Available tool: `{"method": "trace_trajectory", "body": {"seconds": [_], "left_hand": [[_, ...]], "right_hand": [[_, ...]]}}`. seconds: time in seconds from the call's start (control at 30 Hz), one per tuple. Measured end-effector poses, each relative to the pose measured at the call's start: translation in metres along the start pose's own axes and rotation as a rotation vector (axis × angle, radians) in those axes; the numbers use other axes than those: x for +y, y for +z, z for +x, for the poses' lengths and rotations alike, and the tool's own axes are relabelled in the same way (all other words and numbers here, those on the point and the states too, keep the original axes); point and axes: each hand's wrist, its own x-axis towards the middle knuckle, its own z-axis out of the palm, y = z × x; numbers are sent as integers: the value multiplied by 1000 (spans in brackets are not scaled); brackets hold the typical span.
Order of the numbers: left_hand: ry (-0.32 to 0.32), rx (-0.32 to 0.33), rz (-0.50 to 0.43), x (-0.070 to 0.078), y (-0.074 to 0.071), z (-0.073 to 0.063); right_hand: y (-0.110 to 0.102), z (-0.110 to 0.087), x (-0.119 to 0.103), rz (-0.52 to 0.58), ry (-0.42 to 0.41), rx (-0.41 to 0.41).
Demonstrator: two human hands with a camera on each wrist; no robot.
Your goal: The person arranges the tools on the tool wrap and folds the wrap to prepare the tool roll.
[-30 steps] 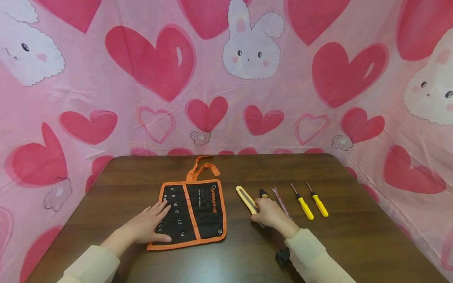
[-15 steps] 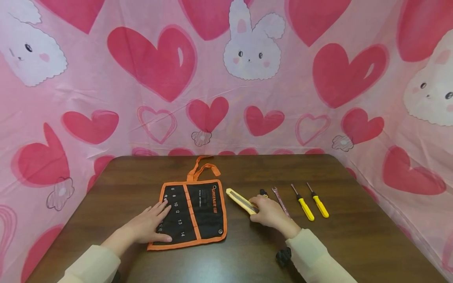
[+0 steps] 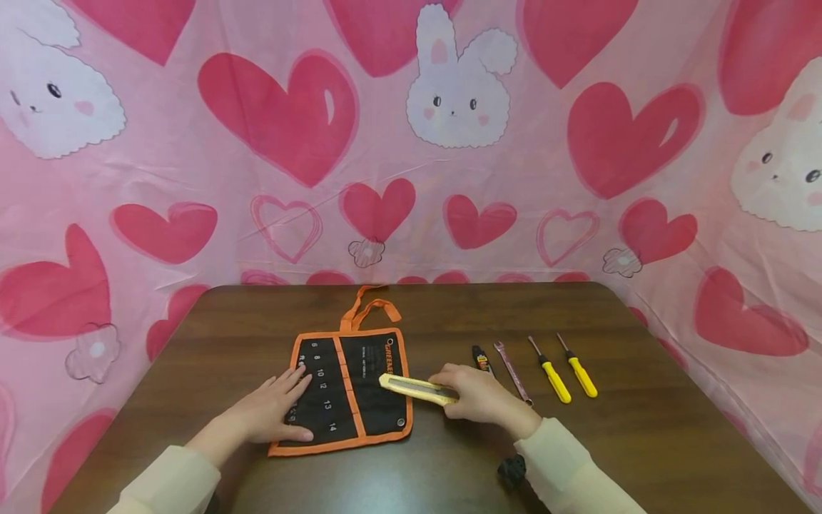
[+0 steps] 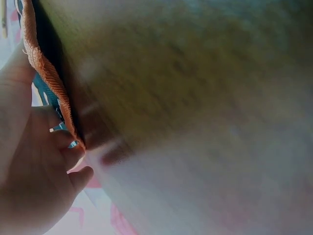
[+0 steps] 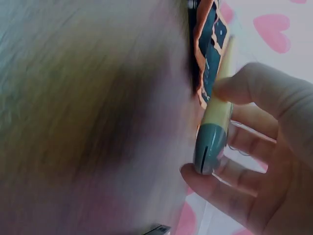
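A black tool pouch (image 3: 375,414) with orange edging and printed size numbers lies flat on the table. My left hand (image 3: 270,408) rests on its left side, fingers spread; in the left wrist view the pouch's orange edge (image 4: 57,88) runs beside that hand (image 4: 36,166). To the right, my right hand (image 3: 484,396) grips a yellow utility knife (image 3: 411,388) by its rear part. The knife's front end is over the pouch's right panel. From the right wrist view, thumb and fingers hold the knife (image 5: 215,115), its grey-green end towards the palm side.
Beyond my right hand lie a black object with a coloured label (image 3: 481,358), partly hidden, a combination wrench (image 3: 511,371) and two yellow-handled screwdrivers (image 3: 554,380). Orange ties (image 3: 372,308) extend from the pouch's far edge. A heart-patterned cloth (image 3: 385,157) hangs behind the brown table (image 3: 411,478).
My right hand has picked up the utility knife, turned it, and moved it left until its front end is over the pouch. The left hand stays on the pouch.
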Motion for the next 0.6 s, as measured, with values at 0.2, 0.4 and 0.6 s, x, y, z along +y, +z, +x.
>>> {"method": "trace_trajectory", "body": {"seconds": [0.2,0.4,0.6], "left_hand": [[15,12,11,-1,0,0],[15,13,11,-1,1,1],[8,9,7,0,0,0]], "right_hand": [[1,2,-8,-7,-80,-79],[3,3,-11,-11,-126,-77],[2,6,-18,-1,-130,-96]]}}
